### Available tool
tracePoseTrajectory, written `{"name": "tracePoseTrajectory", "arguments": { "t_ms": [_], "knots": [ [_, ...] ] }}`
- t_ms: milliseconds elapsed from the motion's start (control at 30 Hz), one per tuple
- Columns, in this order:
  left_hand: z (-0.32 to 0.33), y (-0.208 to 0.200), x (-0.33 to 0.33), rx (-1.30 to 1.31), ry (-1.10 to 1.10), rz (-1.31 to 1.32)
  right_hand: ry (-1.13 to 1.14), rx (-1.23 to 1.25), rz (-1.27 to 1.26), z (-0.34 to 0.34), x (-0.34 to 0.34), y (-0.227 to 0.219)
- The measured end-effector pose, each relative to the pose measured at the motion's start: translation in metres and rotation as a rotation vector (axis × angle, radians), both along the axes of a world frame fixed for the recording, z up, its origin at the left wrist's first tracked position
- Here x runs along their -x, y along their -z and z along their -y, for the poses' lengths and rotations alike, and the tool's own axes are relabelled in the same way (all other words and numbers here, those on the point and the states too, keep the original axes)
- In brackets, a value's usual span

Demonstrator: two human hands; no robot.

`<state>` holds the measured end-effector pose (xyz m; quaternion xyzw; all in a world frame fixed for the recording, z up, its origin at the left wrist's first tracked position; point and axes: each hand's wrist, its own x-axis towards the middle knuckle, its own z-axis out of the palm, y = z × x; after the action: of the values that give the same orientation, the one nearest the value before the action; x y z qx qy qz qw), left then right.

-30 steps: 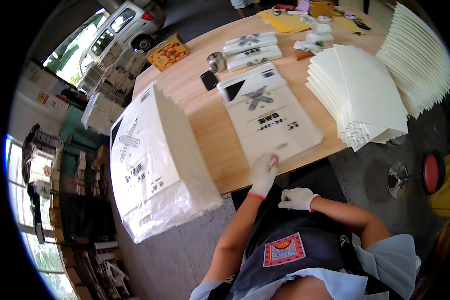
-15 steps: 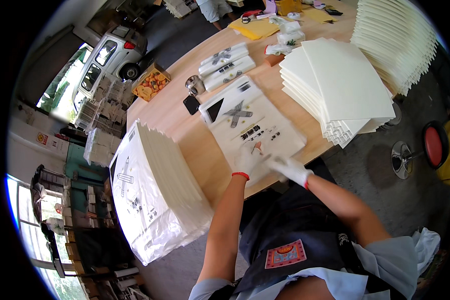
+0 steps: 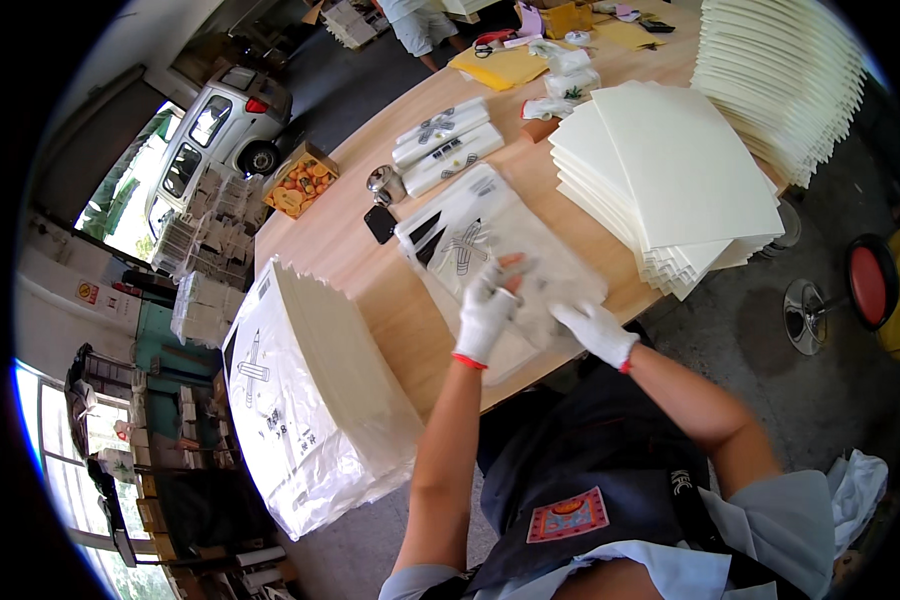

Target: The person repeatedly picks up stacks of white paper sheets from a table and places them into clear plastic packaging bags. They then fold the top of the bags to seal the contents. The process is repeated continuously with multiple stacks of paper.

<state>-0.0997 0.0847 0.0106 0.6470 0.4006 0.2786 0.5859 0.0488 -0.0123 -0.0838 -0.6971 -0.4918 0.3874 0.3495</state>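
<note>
A stack of clear printed plastic bags [image 3: 462, 246] lies on the table in front of me, its top bag shifted and rumpled at the near end. My left hand [image 3: 488, 312], in a white glove with bare fingertips and a red cuff, is raised over the stack, thumb and fingers closed on the top bag's film. At the near right edge of the same bag, my right hand [image 3: 598, 332], also gloved, has its fingers pressed together on the film. Glare and blur partly hide the film between my hands.
To the left stands a tall bagged paper stack [image 3: 315, 400]. Loose white sheets [image 3: 670, 170] are piled on the right, with a wavy stack [image 3: 775, 85] behind. Bag rolls [image 3: 440, 135], a metal pot [image 3: 386, 182], a phone [image 3: 379, 224] and an orange-printed box [image 3: 301, 180] sit farther back.
My left hand has risen from the bags and its fingers have bent. The top bag has shifted, so two black triangles show. My right hand has moved slightly right and down.
</note>
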Motion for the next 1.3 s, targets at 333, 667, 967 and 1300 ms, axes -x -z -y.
{"name": "tracePoseTrajectory", "arguments": {
  "t_ms": [333, 667, 967, 1300],
  "knots": [
    [0.149, -0.026, -0.028, -0.860, 0.528, -0.053, -0.191, -0.347, 0.369, -0.023, 0.020, 0.043],
    [0.077, 0.046, -0.019, -0.285, 0.064, 0.006, 0.188, -0.541, 1.091, 0.051, -0.078, -0.095],
    [0.060, 0.022, -0.077, 0.168, 0.306, 0.250, 0.141, -0.564, 1.163, 0.046, -0.139, -0.106],
    [0.024, -0.017, -0.010, 0.593, 0.195, -0.004, 0.446, -0.565, 0.495, 0.132, -0.105, -0.098]
  ]
}}
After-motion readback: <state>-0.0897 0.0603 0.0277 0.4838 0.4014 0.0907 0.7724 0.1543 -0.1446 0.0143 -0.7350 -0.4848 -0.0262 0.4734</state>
